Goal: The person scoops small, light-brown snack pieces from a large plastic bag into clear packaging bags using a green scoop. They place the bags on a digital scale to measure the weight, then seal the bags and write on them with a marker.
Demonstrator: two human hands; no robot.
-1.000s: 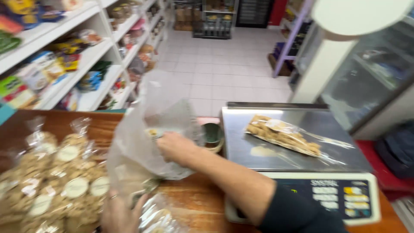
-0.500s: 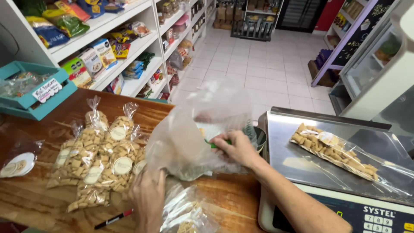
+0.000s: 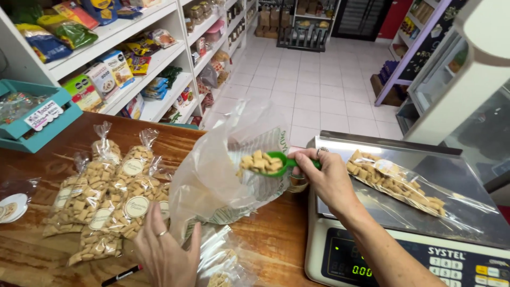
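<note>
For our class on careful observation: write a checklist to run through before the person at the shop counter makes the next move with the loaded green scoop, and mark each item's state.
1. Right hand grips the green scoop by its handle: ok.
2. Scoop is loaded with tan cracker pieces: ok.
3. Left hand steadies the large clear bag: ok, palm on its lower edge.
4. Small bag on the scale lies fully on the scale pan: ok.
5. Small bag's mouth open to receive: cannot tell.
6. Filled packets clear of the work: ok, lying to the left.
</note>
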